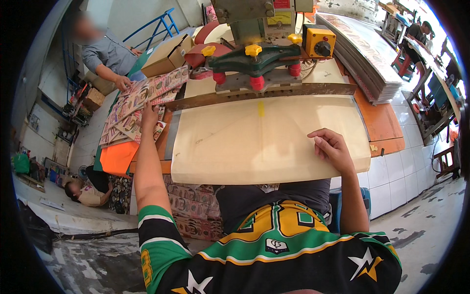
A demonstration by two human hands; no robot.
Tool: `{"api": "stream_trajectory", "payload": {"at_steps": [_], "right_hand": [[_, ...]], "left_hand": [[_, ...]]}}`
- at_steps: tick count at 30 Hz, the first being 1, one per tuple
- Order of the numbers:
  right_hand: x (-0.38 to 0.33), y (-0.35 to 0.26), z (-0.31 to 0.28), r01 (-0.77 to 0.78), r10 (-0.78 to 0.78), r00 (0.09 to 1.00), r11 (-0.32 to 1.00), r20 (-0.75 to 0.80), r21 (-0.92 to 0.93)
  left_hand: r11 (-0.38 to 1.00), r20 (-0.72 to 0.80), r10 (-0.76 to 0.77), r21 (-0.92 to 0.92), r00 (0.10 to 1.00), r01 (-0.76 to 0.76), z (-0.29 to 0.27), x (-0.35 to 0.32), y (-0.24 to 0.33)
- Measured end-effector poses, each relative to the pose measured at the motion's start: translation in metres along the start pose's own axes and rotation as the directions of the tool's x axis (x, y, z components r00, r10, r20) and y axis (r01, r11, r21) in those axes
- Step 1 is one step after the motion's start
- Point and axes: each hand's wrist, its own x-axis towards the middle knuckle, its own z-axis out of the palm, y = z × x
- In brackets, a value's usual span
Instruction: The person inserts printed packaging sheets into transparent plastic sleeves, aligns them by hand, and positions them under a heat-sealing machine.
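Right hand (333, 148) (flat) — cream sheet (259, 142)

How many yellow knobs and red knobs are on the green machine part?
Yellow knobs: 3
Red knobs: 3
Total: 6

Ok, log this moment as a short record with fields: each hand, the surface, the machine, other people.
left hand: left hand reaches out to the stack of printed sheets at the bench's left side, fingers on it
right hand: right hand rests flat on the cream sheet, near its right front corner
surface: cream sheet lies on the orange bench, far edge under the press bar
machine: green press with yellow knobs, yellow switch box
others: a co-worker's hand on the same printed sheets; another person sits low at left
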Motion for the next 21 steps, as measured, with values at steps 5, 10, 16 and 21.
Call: {"api": "stream_trajectory", "payload": {"at_steps": [5, 10, 16, 21], "right_hand": [[0.000, 0.001, -0.001, -0.017, 0.017, 1.000, 1.000, 0.001, -0.001], [0.004, 0.000, 0.000, -0.003, 0.004, 1.000, 1.000, 0.022, -0.017], [0.004, 0.001, -0.001, -0.048, 0.048, 0.998, 0.999, 0.029, 0.004], [0.000, -0.001, -0.001, -0.020, 0.020, 1.000, 1.000, 0.012, 0.003]], "left_hand": [[0.999, -0.116, 0.024, -0.031, 0.993, -0.027, -0.003, -0.011, 0.000], [0.981, -0.389, 0.058, -0.149, 0.920, -0.125, -0.002, -0.004, -0.025], [0.959, -0.226, 0.156, -0.197, 0.962, -0.202, 0.002, 0.001, -0.040], [0.993, -0.186, 0.086, -0.060, 0.979, -0.099, 0.003, -0.020, -0.004]]}}
